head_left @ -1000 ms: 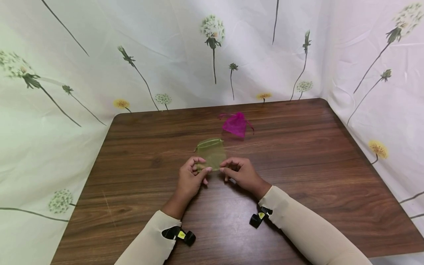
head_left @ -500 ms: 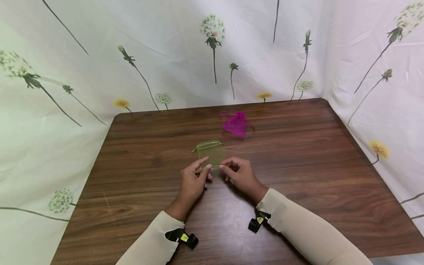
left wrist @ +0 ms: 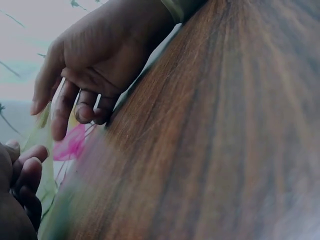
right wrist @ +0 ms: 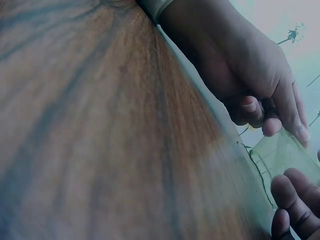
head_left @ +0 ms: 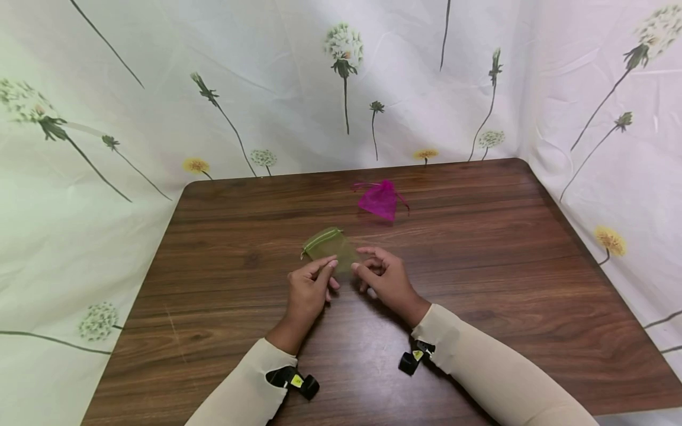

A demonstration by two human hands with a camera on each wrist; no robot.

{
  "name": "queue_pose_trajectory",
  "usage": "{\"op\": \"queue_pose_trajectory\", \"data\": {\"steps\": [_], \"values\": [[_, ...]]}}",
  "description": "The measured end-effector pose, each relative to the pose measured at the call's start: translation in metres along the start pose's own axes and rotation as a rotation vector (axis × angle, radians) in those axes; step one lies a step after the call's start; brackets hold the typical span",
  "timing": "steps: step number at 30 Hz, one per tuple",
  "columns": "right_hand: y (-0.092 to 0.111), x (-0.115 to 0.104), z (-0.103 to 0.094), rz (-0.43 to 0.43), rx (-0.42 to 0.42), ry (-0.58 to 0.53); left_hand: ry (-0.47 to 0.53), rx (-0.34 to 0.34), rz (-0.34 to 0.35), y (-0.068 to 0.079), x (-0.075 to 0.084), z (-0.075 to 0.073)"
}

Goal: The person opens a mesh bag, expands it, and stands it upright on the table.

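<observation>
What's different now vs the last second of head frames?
Green bag: its drawstring end swung toward the person's left, so it now sits tilted. Left hand, fingertips apart half a second ago, now pinches the bag. Right hand has opened its pinch; whether it still touches the bag is unclear. Magenta bag stayed put.

Yellow labels (head_left: 296,381) on black wrist devices (head_left: 309,388), marks unreadable

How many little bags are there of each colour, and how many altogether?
Green bag: 1
Pink bag: 1
Total: 2
</observation>
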State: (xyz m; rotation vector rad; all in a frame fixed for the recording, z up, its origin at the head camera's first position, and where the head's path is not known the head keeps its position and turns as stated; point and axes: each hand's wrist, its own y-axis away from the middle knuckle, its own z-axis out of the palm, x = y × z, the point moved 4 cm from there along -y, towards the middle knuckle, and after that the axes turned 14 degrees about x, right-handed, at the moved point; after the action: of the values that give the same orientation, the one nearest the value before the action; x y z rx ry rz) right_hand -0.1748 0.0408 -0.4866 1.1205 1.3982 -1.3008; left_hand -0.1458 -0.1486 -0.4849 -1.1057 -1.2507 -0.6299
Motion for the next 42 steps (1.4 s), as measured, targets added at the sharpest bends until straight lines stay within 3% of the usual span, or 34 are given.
{"op": "queue_pose_trajectory", "data": {"steps": [6, 17, 24, 30, 39, 42], "values": [[0.0011, 0.0000, 0.0049, 0.001, -0.022, -0.008, 0.042, -0.031, 0.036, 0.0002, 0.0008, 0.0014], [0.0037, -0.0024, 0.0050, -0.023, 0.111, -0.008, 0.043, -0.060, 0.126, 0.0005, 0.0016, 0.0031], [0.0042, -0.0040, 0.0028, -0.062, 0.141, 0.010, -0.022, -0.122, 0.163, 0.0007, 0.0025, 0.0030], [0.0041, -0.0046, 0.0012, -0.101, 0.166, 0.024, -0.039, -0.100, 0.216, 0.0010, 0.0052, 0.0032], [0.0053, -0.0067, 0.0008, -0.161, 0.176, 0.059, 0.004, -0.058, 0.201, 0.0018, 0.0050, 0.0031], [0.0048, -0.0055, 0.0017, -0.144, 0.164, 0.054, 0.002, -0.055, 0.199, 0.0014, 0.0047, 0.0032]]}}
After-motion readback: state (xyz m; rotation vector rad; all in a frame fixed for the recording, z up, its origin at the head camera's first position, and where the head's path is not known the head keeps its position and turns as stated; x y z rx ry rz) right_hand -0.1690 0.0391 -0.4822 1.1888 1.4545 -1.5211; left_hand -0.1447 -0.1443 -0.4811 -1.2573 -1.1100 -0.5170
